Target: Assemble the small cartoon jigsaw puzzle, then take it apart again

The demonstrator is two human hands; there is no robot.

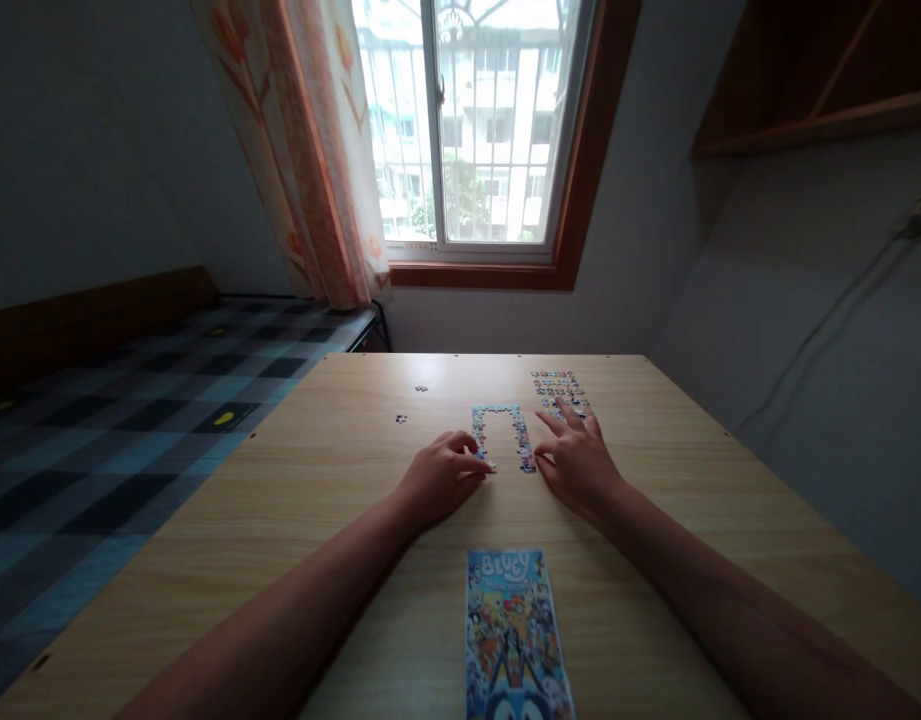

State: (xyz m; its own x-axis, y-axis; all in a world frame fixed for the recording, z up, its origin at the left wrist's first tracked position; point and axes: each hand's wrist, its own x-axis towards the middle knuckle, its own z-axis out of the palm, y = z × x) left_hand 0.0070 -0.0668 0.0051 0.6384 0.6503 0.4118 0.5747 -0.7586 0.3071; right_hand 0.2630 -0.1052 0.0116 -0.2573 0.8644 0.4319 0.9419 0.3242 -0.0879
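Note:
A partly joined jigsaw puzzle border (pixel 496 409) lies on the table, with a top row and two side columns. My left hand (pixel 446 474) is at the lower end of the left column, its fingers curled and closed on a small puzzle piece (pixel 491 468) there. Beside the lower end of the right column rests my right hand (pixel 578 456), fingers spread, with a fingertip touching or very near the edge. Rows of loose puzzle pieces (pixel 554 381) lie just beyond my right hand, which partly hides them.
The wooden table (pixel 280 560) carries a Bluey picture sheet or box (pixel 514 640) near me. Two small groups of pieces lie at the left, one farther back (pixel 422 388) and one nearer (pixel 401 419). A checked bed (pixel 167 400) adjoins on the left; a window (pixel 490 130) is ahead.

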